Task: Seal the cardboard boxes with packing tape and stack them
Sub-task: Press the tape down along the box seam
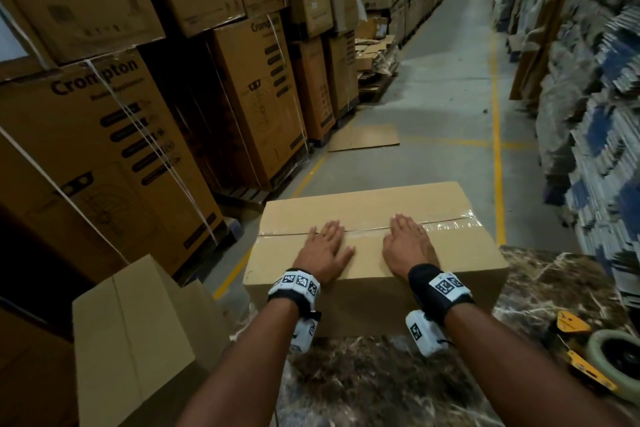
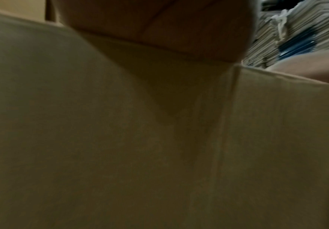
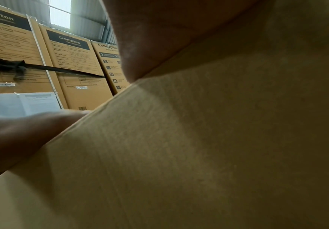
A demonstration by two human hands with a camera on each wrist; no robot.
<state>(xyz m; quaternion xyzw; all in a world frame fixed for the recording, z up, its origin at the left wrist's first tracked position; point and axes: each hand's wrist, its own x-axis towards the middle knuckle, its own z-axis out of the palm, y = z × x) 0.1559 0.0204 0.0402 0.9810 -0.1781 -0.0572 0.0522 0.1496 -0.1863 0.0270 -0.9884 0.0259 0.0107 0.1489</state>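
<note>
Both forearms extend forward, wrists banded. Left hand (image 1: 323, 246) and right hand (image 1: 408, 244) lie flat, palms down, fingers straight.

Plain tan box (image 1: 433, 253), dark brown white-veined marble table (image 1: 554, 288), yellow tape dispenser (image 1: 581, 354) with seemingly greenish roll.

- I'm seeing printed Crompton cartons (image 1: 114, 135) standing stacked on the left.
- Flat cardboard sheet (image 1: 363, 138) is lying on the concrete floor (image 1: 450, 87).
- Yellow floor line (image 1: 497, 149) is running down the aisle.
</note>
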